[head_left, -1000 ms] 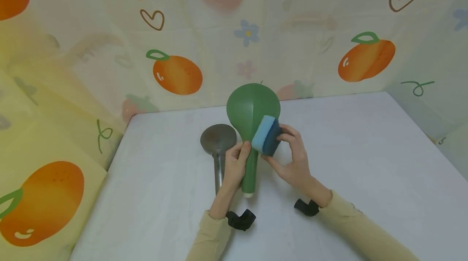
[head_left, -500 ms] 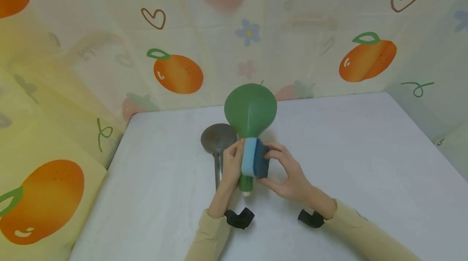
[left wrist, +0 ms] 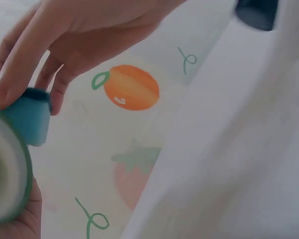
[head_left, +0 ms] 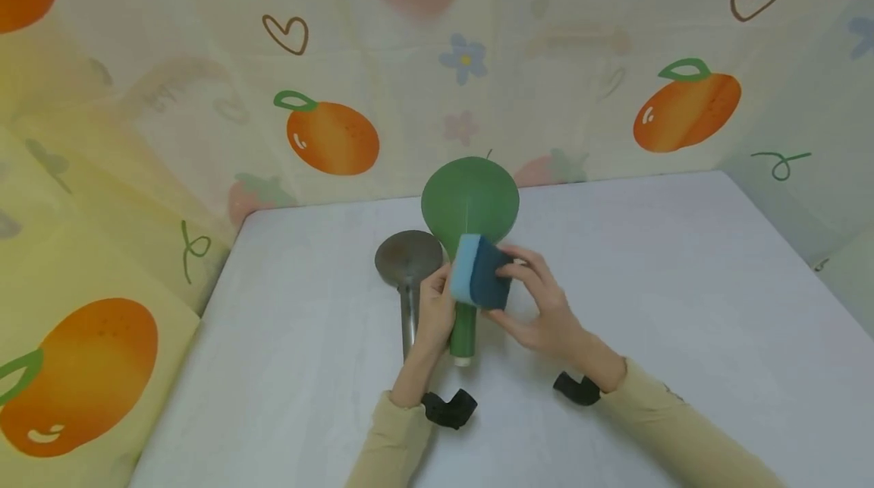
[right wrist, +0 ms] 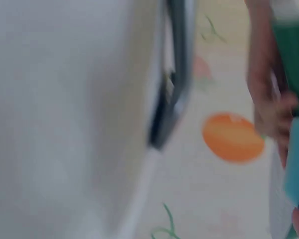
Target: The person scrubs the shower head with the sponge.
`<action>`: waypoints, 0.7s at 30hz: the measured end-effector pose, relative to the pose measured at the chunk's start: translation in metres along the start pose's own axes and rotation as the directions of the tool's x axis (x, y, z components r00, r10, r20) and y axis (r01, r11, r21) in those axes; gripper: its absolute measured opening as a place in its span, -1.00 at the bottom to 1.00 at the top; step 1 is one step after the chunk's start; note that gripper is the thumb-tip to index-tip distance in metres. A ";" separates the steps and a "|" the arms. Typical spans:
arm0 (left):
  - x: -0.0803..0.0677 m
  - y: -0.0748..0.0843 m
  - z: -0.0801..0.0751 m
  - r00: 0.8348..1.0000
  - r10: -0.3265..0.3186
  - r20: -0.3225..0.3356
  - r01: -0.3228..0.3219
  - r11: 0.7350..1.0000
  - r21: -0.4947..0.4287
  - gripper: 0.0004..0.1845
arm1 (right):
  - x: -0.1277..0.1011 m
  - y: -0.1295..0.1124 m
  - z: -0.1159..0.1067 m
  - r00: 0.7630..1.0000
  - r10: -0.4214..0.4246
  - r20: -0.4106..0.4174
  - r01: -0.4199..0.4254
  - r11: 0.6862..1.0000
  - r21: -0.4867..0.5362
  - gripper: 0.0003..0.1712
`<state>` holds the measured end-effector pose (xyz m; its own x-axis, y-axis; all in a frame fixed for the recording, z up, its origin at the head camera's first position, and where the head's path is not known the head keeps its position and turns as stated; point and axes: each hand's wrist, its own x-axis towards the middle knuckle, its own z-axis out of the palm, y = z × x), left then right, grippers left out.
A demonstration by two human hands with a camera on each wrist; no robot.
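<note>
My left hand (head_left: pixel 435 313) grips the handle of a green ladle (head_left: pixel 471 196), whose round bowl points away from me, above the table. Between thumb and fingertips, my right hand (head_left: pixel 546 313) pinches a two-tone blue sponge (head_left: pixel 493 275). The sponge's light blue face lies along the upper handle, just below the bowl, overlapping part of the ladle in the head view. In the left wrist view the pale handle end (left wrist: pixel 10 159) shows a dark hole, with the sponge (left wrist: pixel 34 119) behind it. The right wrist view shows the green handle (right wrist: pixel 295 64) beside the left hand (right wrist: pixel 263 84).
A dark metal ladle (head_left: pixel 408 256) lies on the white table (head_left: pixel 655 268), left of the green one, its handle partly behind the left hand. Black wrist mounts (head_left: pixel 451 408) jut from both wrists. A fruit-print curtain (head_left: pixel 546 55) stands behind the table and along its sides.
My right hand slid the sponge down the ladle's handle toward me, then back up partway toward the bowl. My left hand kept its grip, and the green ladle shifted only slightly.
</note>
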<state>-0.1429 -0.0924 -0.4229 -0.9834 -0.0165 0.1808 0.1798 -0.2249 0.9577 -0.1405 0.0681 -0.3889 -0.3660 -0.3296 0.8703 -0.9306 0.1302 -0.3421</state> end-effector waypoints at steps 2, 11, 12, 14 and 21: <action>-0.001 -0.001 0.002 1.000 -0.003 0.002 0.002 1.000 0.018 -0.61 | 0.002 0.010 -0.001 0.998 0.040 -0.048 -0.043 0.997 -0.060 -0.47; -0.001 -0.003 0.002 1.000 0.005 -0.018 -0.006 1.000 -0.019 -0.64 | -0.038 0.007 0.002 0.983 0.074 0.171 -0.092 0.990 0.104 -0.46; -0.001 -0.003 0.002 1.000 0.003 -0.015 -0.004 1.000 -0.021 -0.63 | -0.043 0.002 0.001 0.976 0.070 0.209 -0.099 0.986 0.133 -0.47; -0.001 -0.003 0.001 1.000 -0.004 -0.012 0.004 1.000 -0.014 -0.57 | -0.051 -0.007 -0.003 0.957 0.060 0.282 -0.114 0.978 0.177 -0.49; 0.000 -0.007 -0.003 0.996 0.001 0.087 0.001 1.000 -0.030 -0.20 | -0.043 -0.025 -0.024 0.952 0.077 0.297 -0.127 0.980 0.154 -0.51</action>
<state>-0.1445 -0.0932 -0.4304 -0.9773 0.0676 0.2006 0.1776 -0.2537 0.9508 -0.1014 0.1019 -0.4091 -0.4199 -0.5811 0.6972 -0.8655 0.0253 -0.5002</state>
